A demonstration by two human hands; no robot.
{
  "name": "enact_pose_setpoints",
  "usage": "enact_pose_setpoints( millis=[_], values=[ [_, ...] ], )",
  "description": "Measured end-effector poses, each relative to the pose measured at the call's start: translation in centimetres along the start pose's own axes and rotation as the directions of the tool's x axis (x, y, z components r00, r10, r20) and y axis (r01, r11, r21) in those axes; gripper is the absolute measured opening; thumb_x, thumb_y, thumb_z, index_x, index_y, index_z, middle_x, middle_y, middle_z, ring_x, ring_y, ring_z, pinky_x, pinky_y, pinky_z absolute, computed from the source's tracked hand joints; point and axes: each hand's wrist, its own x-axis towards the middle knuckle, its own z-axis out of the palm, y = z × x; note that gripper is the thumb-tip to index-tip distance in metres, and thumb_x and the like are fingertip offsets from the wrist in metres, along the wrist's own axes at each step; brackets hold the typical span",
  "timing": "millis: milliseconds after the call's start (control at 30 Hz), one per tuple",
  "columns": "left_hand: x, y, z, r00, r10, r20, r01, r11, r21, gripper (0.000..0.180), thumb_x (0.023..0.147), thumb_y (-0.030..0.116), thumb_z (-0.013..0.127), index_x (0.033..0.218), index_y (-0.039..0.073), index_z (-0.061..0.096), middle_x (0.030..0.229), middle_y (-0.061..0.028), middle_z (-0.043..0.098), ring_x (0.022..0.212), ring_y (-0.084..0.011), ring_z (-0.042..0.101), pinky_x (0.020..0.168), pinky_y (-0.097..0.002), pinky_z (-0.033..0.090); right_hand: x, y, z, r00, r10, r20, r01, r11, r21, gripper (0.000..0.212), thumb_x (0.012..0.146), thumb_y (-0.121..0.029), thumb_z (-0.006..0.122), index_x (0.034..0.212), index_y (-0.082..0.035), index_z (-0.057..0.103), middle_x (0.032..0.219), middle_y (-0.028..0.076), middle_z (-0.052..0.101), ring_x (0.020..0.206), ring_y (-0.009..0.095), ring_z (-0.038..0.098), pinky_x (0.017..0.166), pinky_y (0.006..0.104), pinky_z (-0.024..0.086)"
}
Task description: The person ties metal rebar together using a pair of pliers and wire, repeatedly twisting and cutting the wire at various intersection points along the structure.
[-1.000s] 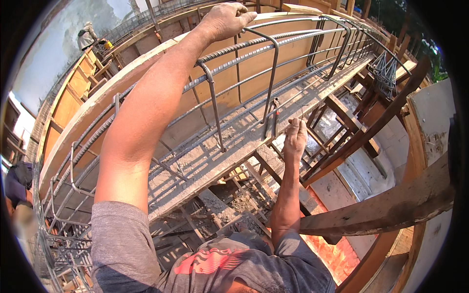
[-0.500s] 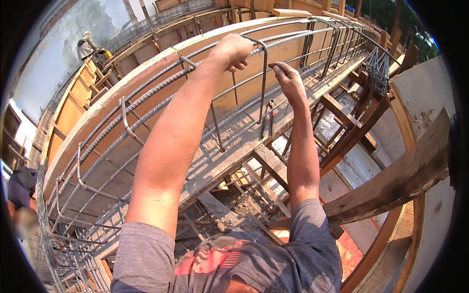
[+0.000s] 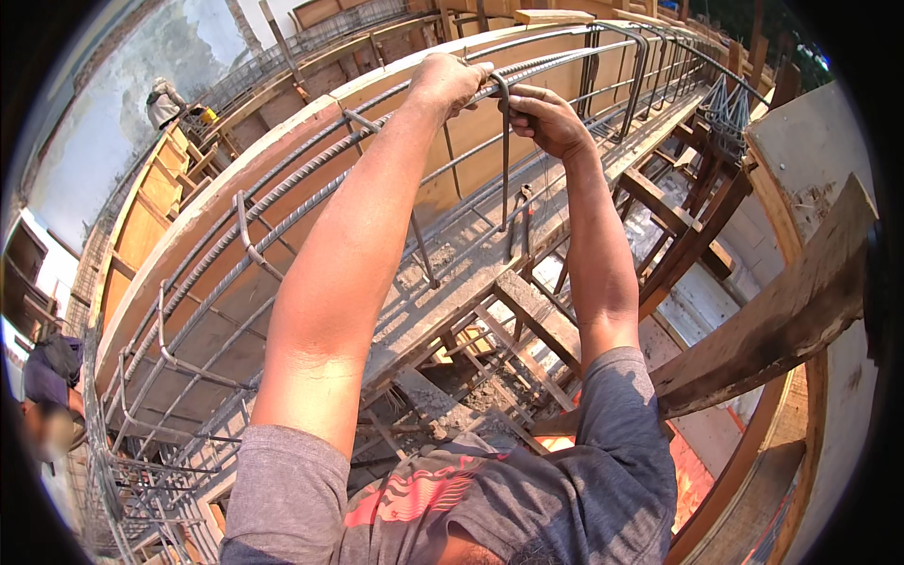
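A curved cage of ribbed steel bars [image 3: 282, 179] runs along a plywood form wall. My left hand [image 3: 446, 85] is closed over the upper bars, its fingertips at the top bend of a dark steel stirrup [image 3: 506, 151]. Just right of that bend, my right hand [image 3: 551, 122] has its fingers drawn together against the stirrup. Whatever lies between those fingertips is too small to make out. Below the hands, pincers [image 3: 520, 221] with reddish handles rest on the concrete ledge [image 3: 461, 254].
Bundled tie wire [image 3: 727, 118] hangs at the right of the cage. A thick timber [image 3: 763, 339] slants across the right side, and smaller beams [image 3: 537, 311] cross the gap below the ledge. Another person [image 3: 165, 102] is at the far left; one more [image 3: 52, 377] is at the left edge.
My right hand has moved up and left, from beside the stirrup to its top bend. My left hand stays at the upper bars; the stirrup's bend now sits closer to its fingertips.
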Motion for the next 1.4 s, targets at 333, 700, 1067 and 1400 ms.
enact_pose_setpoints(
  millis=[333, 700, 1067, 1400],
  values=[
    [-0.4, -1.8, 0.4, 0.92, 0.336, -0.204, -0.386, 0.87, -0.306, 0.032, 0.091, 0.034, 0.07, 0.074, 0.007, 0.076, 0.063, -0.0055, 0.07, 0.061, -0.0135, 0.066, 0.059, -0.0322, 0.053, -0.5, -0.2, 1.8, 0.954, -0.12, -0.275, 0.059, 0.974, -0.219, 0.016, 0.093, -0.019, 0.07, 0.098, -0.003, 0.073, 0.071, -0.006, 0.054, 0.053, 0.002, 0.04, 0.044, 0.0196, 0.03],
    [-2.2, 2.4, 0.5, 0.798, 0.599, -0.062, -0.57, 0.785, 0.243, 0.018, 0.086, 0.022, 0.073, 0.1, 0.012, 0.079, 0.091, -0.0075, 0.077, 0.085, -0.0168, 0.073, 0.08, -0.0319, 0.059, -0.4, 2.3, 4.8, 0.874, -0.24, -0.423, 0.258, 0.966, -0.015, 0.019, 0.091, -0.021, 0.076, 0.088, -0.003, 0.071, 0.067, -0.005, 0.057, 0.054, 0.001, 0.043, 0.046, 0.0193, 0.03],
    [5.9, 1.7, 2.3, 0.989, 0.134, 0.057, -0.144, 0.965, 0.219, 0.024, 0.076, 0.016, 0.083, 0.098, 0.012, 0.08, 0.086, -0.004, 0.075, 0.072, -0.012, 0.066, 0.067, -0.0288, 0.054, 0.0, 3.4, 5.9, 0.807, -0.292, -0.513, 0.328, 0.944, -0.02, 0.019, 0.087, -0.016, 0.079, 0.088, 0.001, 0.072, 0.072, 0.0, 0.065, 0.06, 0.005, 0.053, 0.05, 0.0207, 0.039],
    [1.3, 3.4, -0.1, 0.82, 0.496, 0.284, -0.57, 0.67, 0.476, 0.03, 0.094, 0.034, 0.066, 0.103, 0.007, 0.077, 0.093, -0.0144, 0.074, 0.084, -0.0262, 0.071, 0.08, -0.0401, 0.056, -0.7, 3.4, 5.8, 0.784, -0.299, -0.544, 0.354, 0.935, -0.002, 0.019, 0.085, -0.015, 0.081, 0.088, 0.002, 0.072, 0.075, -0.001, 0.065, 0.058, 0.003, 0.052, 0.046, 0.0202, 0.036]
  ],
)
